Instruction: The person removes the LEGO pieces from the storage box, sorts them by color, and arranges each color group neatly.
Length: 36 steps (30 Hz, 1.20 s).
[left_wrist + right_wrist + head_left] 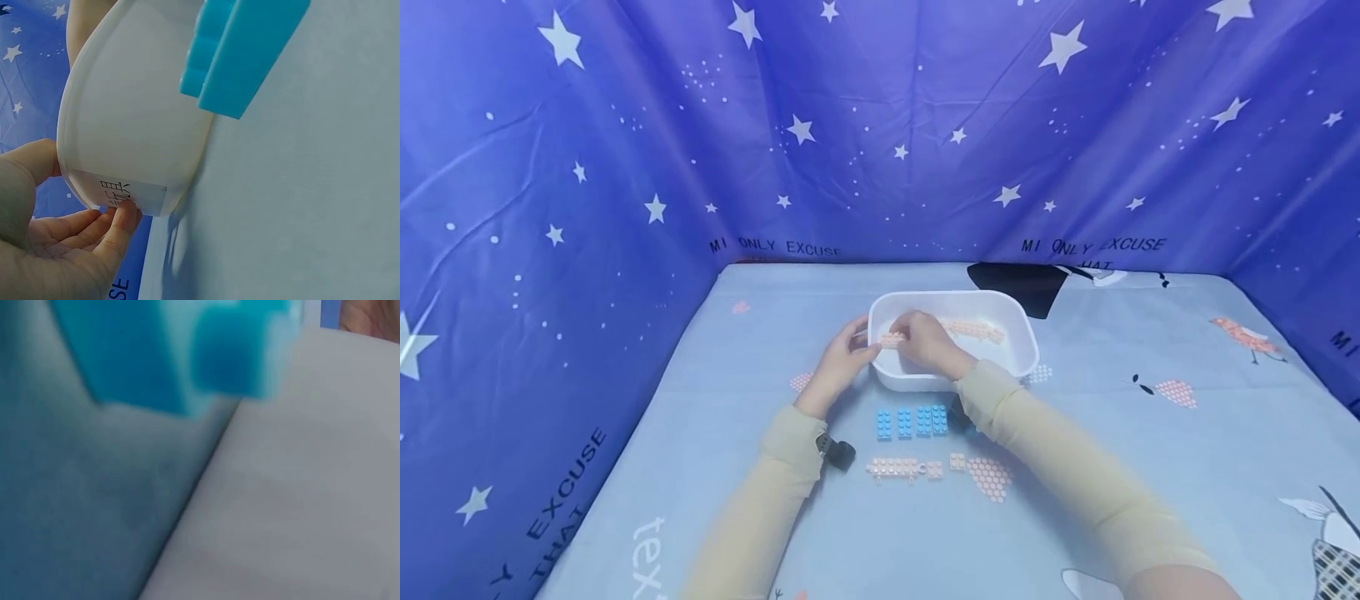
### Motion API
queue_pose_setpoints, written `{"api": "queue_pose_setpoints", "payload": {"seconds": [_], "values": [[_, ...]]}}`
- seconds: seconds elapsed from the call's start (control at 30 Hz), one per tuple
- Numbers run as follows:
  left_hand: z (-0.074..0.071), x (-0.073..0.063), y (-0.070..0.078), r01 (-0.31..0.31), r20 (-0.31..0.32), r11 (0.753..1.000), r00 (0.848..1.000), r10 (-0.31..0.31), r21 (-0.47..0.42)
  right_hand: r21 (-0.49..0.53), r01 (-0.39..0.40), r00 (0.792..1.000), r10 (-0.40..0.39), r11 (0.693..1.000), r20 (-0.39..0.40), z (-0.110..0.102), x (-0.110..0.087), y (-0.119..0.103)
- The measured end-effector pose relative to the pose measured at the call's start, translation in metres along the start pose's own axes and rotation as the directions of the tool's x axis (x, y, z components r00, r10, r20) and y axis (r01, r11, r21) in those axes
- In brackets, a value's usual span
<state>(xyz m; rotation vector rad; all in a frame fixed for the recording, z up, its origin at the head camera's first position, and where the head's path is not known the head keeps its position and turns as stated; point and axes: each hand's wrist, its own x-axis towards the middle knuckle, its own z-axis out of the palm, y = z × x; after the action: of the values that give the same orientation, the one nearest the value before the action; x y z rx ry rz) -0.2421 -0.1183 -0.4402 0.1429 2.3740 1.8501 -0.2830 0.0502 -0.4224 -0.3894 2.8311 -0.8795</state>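
My left hand (841,360) holds the left end of a white plastic tub (957,382). In the left wrist view its thumb touches the rim and its fingers lie against a paper label (153,195) on the outer wall. My right hand (927,342) reaches inside the tub, its curled fingers at a pale pink toy brick piece (891,340) near the left end; its fingertips are partly hidden. More pale pink bricks (973,331) lie on the tub floor, to the right of that hand.
Before the tub stands a row of blue toy bricks (904,422), partly blocked by the right forearm. Nearer lie a long pink brick piece (895,468) and small pink bricks (957,462) on the patterned cloth (737,358). A blue star-printed curtain (880,167) surrounds the table.
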Motion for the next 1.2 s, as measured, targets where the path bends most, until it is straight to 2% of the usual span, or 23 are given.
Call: {"api": "queue_pose_setpoints", "payload": {"seconds": [0.13,0.3,0.63,0.87,1.2], "values": [[0.001,0.001,0.002,0.000,0.005,1.000,1.000,0.000,0.000,0.012,0.010,1.000,-0.010,1.000,-0.011,-0.006,-0.002,0.001],[-0.002,0.002,0.006,0.003,0.012,1.000,1.000,-0.003,0.006,0.075,0.004,1.000,-0.003,0.997,-0.014,-0.017,-0.004,-0.001],[-0.005,0.003,0.005,0.029,0.008,0.999,1.000,-0.030,0.030,0.113,0.121,0.990,-0.112,0.986,-0.086,-0.035,-0.016,0.002],[-0.002,0.003,0.002,0.040,0.007,0.999,0.999,-0.040,0.016,0.200,0.128,0.984,-0.100,0.972,-0.145,-0.054,-0.051,0.012],[-0.004,0.001,-0.002,0.038,0.007,0.998,0.999,-0.039,0.041,0.186,0.177,0.971,-0.140,0.967,-0.196,-0.067,-0.101,0.024]]}}
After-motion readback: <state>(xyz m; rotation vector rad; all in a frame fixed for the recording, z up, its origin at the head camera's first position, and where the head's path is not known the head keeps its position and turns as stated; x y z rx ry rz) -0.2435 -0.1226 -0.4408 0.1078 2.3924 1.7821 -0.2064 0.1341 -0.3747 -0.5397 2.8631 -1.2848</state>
